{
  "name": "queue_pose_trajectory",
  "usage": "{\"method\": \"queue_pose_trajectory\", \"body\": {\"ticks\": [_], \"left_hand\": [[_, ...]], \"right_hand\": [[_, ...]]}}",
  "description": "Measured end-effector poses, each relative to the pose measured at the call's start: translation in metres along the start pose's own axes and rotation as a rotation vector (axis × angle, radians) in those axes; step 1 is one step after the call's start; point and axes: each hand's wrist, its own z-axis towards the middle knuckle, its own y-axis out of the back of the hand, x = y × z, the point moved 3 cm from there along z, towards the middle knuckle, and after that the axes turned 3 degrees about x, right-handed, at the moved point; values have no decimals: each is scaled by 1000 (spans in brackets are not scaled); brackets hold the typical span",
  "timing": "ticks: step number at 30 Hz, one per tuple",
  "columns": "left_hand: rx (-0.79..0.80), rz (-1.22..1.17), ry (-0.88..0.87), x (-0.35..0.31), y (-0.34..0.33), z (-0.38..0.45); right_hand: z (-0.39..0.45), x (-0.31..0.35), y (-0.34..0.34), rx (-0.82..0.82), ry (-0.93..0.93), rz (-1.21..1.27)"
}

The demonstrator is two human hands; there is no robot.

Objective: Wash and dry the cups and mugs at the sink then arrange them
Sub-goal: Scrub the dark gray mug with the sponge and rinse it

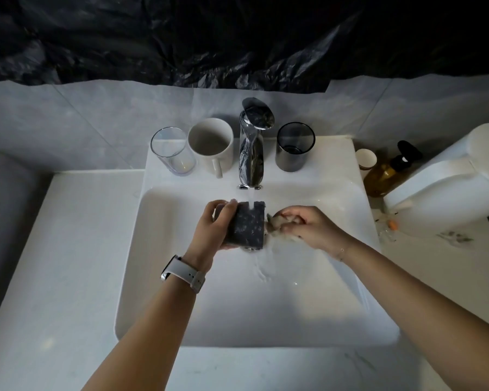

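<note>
Running from the chrome tap (251,153), a thin stream of water (251,196) lands on a dark speckled cup (249,225) held over the middle of the white sink (181,292). Left hand (213,225) grips the cup from its left side, fingers curled over the far edge, thumb near. A pale watch (182,273) sits on that wrist. Right hand (307,225) is just right of the cup, fingers bunched around a wet pale rag or sponge (274,224) pressed against the cup's right wall; which of the two, cannot tell. On the far ledge, left of the tap: a clear glass (172,150), then a white mug (211,146), handle facing near. Right of the tap: a smoky grey tumbler (294,146). Further right, off the sink, a small paper cup (365,160) and an amber pump bottle (390,170) beside a white toilet cistern (446,176).
</note>
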Motion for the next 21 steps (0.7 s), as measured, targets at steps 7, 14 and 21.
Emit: {"method": "queue_pose_trajectory", "body": {"ticks": [7,14,21], "left_hand": [[-145,809,-533,-22,5,-22],[-264,1034,-621,-33,17,-44],[-398,776,-555,-22,47,-55]], "right_hand": [[-28,-5,-16,181,-284,1228],[-3,13,-44,34,-344,1193],[28,36,-66,26,-379,1036]]}}
